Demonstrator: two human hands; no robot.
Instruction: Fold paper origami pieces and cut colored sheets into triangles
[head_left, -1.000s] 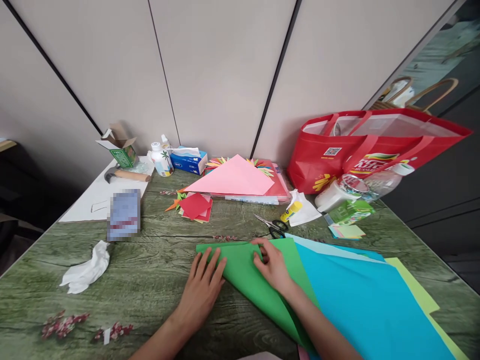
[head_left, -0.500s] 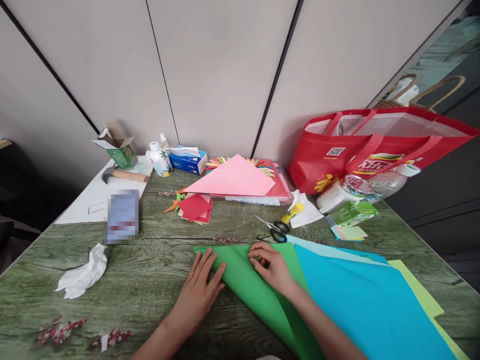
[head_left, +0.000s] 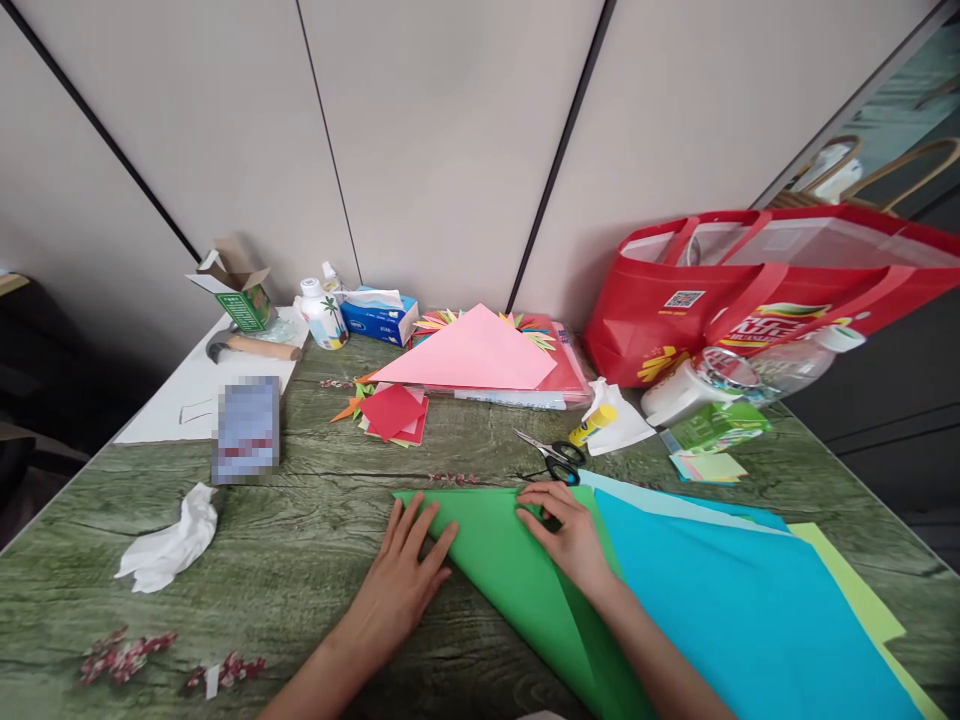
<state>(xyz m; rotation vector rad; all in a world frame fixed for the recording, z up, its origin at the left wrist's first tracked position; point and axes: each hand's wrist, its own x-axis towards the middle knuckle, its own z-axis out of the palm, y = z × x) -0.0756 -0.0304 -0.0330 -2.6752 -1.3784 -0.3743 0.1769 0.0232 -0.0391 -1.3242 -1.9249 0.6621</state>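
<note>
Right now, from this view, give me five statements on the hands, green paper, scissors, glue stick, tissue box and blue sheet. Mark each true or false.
1. The fingertips of the left hand are at the left end of the green paper. True.
2. The right hand is holding the glue stick. False: it is at the green paper; the glue stick lies beyond it.
3. The scissors lie on the pink paper. False: they lie on the table, near the glue stick.
4. The blue tissue box is to the left of the red bag. True.
5. The blue sheet is left of the green paper. False: it is on the right.
</note>
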